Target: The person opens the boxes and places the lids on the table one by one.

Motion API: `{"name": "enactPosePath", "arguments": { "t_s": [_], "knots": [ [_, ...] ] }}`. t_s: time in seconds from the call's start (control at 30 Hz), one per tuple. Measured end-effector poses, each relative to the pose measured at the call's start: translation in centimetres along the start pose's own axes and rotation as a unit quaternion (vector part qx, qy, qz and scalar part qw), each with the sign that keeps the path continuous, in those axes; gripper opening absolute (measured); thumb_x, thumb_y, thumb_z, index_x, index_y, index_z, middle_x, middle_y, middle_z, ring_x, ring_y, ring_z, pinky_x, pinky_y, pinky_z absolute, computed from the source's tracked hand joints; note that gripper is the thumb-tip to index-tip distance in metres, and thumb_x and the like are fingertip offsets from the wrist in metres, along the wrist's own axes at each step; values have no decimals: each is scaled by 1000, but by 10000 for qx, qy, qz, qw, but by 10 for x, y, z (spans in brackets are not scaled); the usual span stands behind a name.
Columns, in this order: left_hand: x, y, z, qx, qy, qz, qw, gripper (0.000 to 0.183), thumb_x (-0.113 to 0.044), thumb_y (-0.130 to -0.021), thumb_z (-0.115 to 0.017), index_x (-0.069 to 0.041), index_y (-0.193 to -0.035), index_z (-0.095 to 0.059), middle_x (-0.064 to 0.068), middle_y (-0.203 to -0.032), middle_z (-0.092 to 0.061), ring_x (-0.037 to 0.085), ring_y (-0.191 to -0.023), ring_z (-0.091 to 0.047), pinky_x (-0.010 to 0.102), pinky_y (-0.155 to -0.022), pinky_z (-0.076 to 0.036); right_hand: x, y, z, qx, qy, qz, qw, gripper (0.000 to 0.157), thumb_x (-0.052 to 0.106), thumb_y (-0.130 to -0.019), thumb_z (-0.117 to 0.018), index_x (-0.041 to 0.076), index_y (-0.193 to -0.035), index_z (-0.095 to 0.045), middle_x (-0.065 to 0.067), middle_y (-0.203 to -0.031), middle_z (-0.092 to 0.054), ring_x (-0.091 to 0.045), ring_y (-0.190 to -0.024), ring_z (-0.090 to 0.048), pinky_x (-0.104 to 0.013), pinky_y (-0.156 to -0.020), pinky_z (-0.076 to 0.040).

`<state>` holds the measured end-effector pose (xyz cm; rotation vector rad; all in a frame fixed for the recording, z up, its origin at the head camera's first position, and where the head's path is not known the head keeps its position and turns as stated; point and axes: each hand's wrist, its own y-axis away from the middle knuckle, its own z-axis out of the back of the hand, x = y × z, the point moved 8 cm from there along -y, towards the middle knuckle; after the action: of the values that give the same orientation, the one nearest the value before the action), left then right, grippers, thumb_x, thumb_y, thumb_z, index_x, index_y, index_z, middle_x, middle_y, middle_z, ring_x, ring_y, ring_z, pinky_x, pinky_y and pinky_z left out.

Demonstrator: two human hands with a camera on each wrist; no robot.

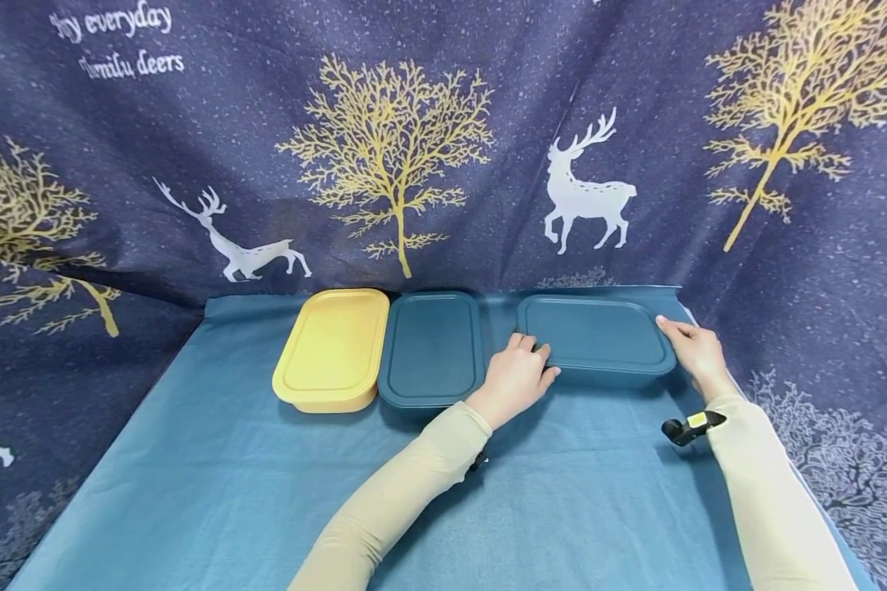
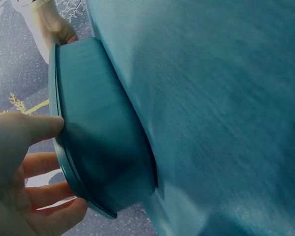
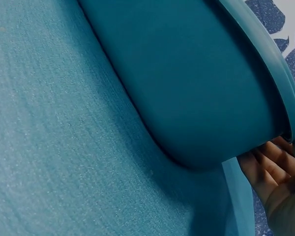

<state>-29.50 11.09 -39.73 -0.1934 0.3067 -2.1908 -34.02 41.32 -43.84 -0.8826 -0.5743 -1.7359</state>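
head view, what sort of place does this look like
Probably an indoor spot staged for filming: a deer-print fabric backdrop hangs behind, a plain blue cloth is spread before it, and the person has a black wrist-worn device.

A yellow box (image 1: 333, 345) sits beside the middle blue box (image 1: 432, 349) on blue cloth (image 1: 584, 492); behind, navy fabric (image 1: 517, 164) shows golden trees (image 1: 399, 197) and white deer (image 1: 584, 201).

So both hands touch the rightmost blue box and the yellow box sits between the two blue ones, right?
Not quite: the head view shows the yellow box at the row's left end, with a blue box in the middle. The left hand and right hand do touch the rightmost blue box.
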Motion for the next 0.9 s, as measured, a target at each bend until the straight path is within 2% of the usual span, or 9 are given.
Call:
{"name": "enactPosePath", "arguments": {
  "t_s": [0.3,0.57,0.63,0.7,0.73,0.8,0.83,0.9],
  "knots": [
    [-3,1,1,-212,-112,-24,9997,40,-46,-104,-54,-19,-129,-70,5,-118,-66,20,-112,-58,26,-63,-57,-9,-6,-4,264,-420,-342,9982,80,61,-100,-46,-4,-147,-45,-32,-147,-43,-48,-140,-35,-57,-114,-30],
    [-5,4,3,-431,-221,-84,9988,39,-42,-105,-54,-16,-129,-69,6,-117,-66,21,-112,-59,25,-60,-56,-9,-6,-7,254,-492,-372,9978,80,60,-100,-46,-4,-147,-46,-31,-149,-42,-45,-139,-37,-56,-114,-31],
    [-5,4,3,-448,-232,-104,9987,39,-41,-105,-54,-14,-130,-68,7,-119,-65,21,-114,-58,24,-61,-57,-10,-6,-7,268,-475,-443,9975,81,62,-100,-46,-3,-147,-46,-31,-147,-45,-41,-133,-44,-51,-110,-39],
    [-5,5,1,-382,-157,-85,9991,41,-40,-105,-54,-13,-134,-66,9,-124,-63,23,-119,-56,25,-64,-58,-12,-6,-6,303,-482,-500,9971,82,63,-99,-46,-2,-148,-46,-30,-145,-48,-29,-118,-54,-37,-99,-47],
    [-5,5,-1,-313,-100,-57,9994,42,-40,-105,-54,-13,-136,-64,10,-127,-62,23,-123,-54,25,-67,-59,-12,-7,-6,316,-517,-517,9968,82,64,-98,-48,-2,-148,-47,-27,-135,-57,-21,-107,-58,-30,-91,-50],
    [-5,5,-4,-139,43,15,9999,46,-40,-105,-53,-12,-140,-61,11,-134,-59,25,-130,-50,26,-75,-59,-13,-7,-6,321,-543,-530,9966,82,64,-97,-50,-2,-147,-48,-13,-111,-68,-5,-87,-56,-19,-75,-48],
    [-4,5,-5,-51,119,54,9999,47,-41,-105,-52,-12,-141,-59,12,-138,-56,25,-133,-48,27,-82,-58,-13,-8,-5,326,-571,-527,9964,82,63,-97,-51,-2,-147,-48,-4,-99,-69,0,-78,-53,-17,-68,-46],
    [-2,5,-7,67,285,145,9995,48,-41,-105,-52,-12,-143,-58,13,-145,-51,27,-138,-43,30,-93,-55,-14,-8,-5,329,-702,-543,9955,81,61,-97,-53,-4,-146,-49,12,-77,-61,2,-62,-48,-18,-56,-44]
  ]
}}
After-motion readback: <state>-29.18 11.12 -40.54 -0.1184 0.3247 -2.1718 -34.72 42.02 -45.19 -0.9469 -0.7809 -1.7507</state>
